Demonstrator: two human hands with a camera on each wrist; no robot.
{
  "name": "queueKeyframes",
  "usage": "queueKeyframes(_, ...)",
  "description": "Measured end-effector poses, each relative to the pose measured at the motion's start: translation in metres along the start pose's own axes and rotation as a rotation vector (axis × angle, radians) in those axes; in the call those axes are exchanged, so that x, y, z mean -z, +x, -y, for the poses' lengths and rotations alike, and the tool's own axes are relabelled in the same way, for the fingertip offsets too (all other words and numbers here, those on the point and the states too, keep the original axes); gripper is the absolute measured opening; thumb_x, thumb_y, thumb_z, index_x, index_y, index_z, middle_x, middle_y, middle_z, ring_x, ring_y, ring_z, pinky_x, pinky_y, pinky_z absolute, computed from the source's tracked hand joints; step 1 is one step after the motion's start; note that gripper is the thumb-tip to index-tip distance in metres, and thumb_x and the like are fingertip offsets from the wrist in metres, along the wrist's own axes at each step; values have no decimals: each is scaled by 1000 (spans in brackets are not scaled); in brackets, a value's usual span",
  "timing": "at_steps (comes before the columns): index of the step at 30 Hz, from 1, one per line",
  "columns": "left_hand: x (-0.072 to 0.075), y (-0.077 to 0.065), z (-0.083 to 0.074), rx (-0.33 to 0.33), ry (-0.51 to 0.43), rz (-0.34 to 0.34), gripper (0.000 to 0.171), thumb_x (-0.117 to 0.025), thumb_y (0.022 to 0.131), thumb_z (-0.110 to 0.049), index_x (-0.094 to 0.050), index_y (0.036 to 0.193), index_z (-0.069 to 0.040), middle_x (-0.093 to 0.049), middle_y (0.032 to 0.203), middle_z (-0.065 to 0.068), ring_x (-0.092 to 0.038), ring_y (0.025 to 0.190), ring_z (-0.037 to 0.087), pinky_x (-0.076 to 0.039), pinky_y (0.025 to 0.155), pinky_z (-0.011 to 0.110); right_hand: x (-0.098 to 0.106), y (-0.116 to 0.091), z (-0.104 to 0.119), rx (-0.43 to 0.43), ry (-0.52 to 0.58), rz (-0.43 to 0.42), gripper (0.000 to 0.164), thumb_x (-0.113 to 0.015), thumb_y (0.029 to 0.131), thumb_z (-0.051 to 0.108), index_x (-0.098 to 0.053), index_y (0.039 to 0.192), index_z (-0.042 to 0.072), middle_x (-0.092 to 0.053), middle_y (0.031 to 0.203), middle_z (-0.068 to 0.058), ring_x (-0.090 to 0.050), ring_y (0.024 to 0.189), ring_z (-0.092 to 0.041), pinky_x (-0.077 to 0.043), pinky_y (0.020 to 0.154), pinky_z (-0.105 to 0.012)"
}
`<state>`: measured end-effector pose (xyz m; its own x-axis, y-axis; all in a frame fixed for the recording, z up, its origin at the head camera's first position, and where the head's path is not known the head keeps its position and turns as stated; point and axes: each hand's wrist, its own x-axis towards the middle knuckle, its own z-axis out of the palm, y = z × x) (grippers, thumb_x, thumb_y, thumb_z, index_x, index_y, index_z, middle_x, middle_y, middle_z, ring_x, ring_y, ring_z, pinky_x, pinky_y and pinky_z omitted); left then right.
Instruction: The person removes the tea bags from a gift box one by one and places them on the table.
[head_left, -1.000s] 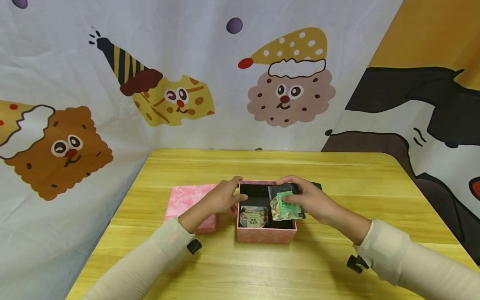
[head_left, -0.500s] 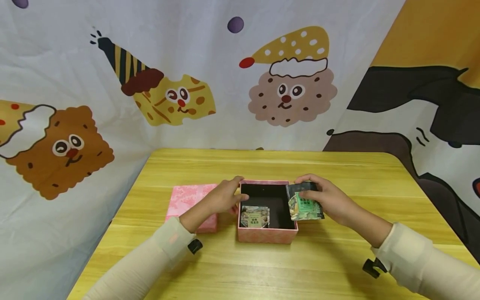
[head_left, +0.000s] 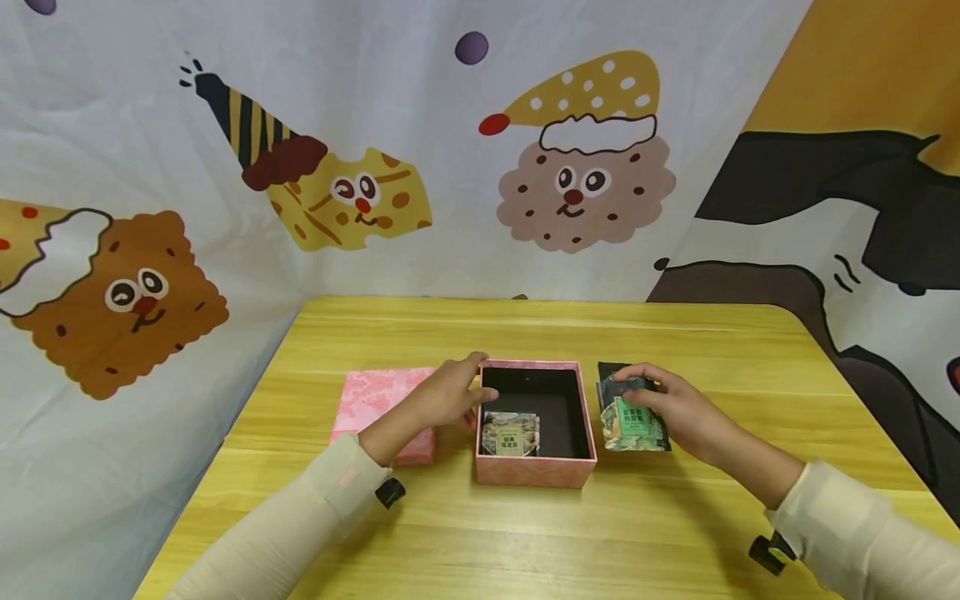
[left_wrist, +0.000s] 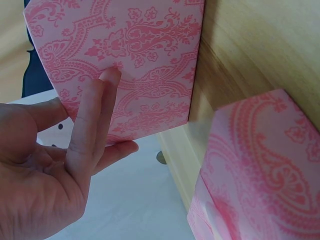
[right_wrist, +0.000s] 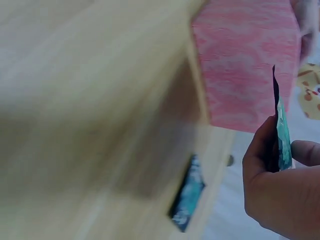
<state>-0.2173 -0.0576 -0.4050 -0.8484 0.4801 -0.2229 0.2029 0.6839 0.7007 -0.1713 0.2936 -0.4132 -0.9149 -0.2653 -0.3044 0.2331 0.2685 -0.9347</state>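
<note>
A pink patterned box [head_left: 536, 472] with a black inside stands uncovered on the table. My left hand [head_left: 446, 393] holds its left wall, thumb over the rim; in the left wrist view, fingers [left_wrist: 95, 115] lie along the outer side. Inside, at the near left, rest printed tea packets [head_left: 510, 435]. Right of the box, my right hand [head_left: 684, 414] pinches a black-and-green tea packet [head_left: 633, 425] by its upper part between thumb and fingers. Below it, a similar packet [right_wrist: 189, 195] lies on the table in the right wrist view, mostly covered in the head view.
A pink lid [head_left: 371, 398] lies left of the box, partly behind the left forearm. The wooden table [head_left: 480, 542] reaches back to a hanging cloth [head_left: 360, 275] printed with cartoon snacks. Black camera mounts [head_left: 771, 553] sit at both wrists.
My right hand has carried the packet from above the box rightward past the rim, over the packet on the table. The left hand stays on the box.
</note>
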Motion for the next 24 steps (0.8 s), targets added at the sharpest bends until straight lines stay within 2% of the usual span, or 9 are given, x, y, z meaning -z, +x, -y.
queueKeyframes(3, 0, 0, 0, 1, 2, -3, 69, -64, 104, -25, -30, 159, -1, -59, 139, 30, -73, 60, 25, -60, 78, 35, 0, 1, -12, -32, -35, -3, 37, -58, 107, 21, -50, 139, 4, -21, 162, -24, -47, 123, -36, -49, 87, -39)
queueKeyframes(7, -1, 0, 0, 4, 1, -5, 69, -64, 104, -25, -30, 159, 0, -63, 134, 30, -73, 60, 25, -60, 75, 34, 1, 1, -25, -70, -23, -11, 38, -58, 106, 15, -50, 140, 1, -32, 152, -28, -58, 99, -28, -54, 78, -38)
queueKeyframes(10, -1, -1, 0, 5, 0, -3, 69, -64, 104, -25, -30, 159, -1, -63, 134, 29, -73, 60, 25, -60, 74, 33, 3, 0, -33, -55, -61, -24, 38, -61, 104, 12, -52, 138, -2, -34, 150, -31, -58, 96, -23, -54, 75, -35)
queueKeyframes(14, -1, -1, 0, 2, -7, -1, 69, -64, 104, -25, -30, 159, 0, -61, 137, 30, -72, 59, 24, -60, 73, 32, 4, 0, -42, -26, -188, -56, 37, -67, 99, 10, -57, 132, -5, -31, 154, -35, -54, 114, -34, -52, 77, -34)
queueKeyframes(18, -1, 0, 1, 1, -22, 1, 69, -64, 104, -24, -30, 159, 0, -60, 138, 32, -72, 59, 25, -59, 68, 31, 0, -2, -46, -3, -329, -87, 32, -72, 96, 9, -61, 124, -3, -40, 150, -36, -47, 126, -44, -52, 80, -36)
queueKeyframes(20, -1, 0, 1, -1, -30, 3, 69, -64, 104, -23, -30, 159, 0, -59, 138, 33, -72, 58, 26, -59, 66, 31, -2, -3, -48, 19, -401, -104, 30, -73, 94, 8, -63, 121, -1, -47, 144, -35, -51, 121, -42, -51, 80, -37)
queueKeyframes(24, -1, 0, 1, -4, -32, 3, 69, -64, 104, -23, -30, 159, 0, -60, 136, 32, -72, 58, 25, -59, 64, 31, -6, -3, -50, 56, -538, -154, 26, -77, 92, 10, -66, 114, 3, -62, 128, -29, -59, 101, -33, -49, 73, -37)
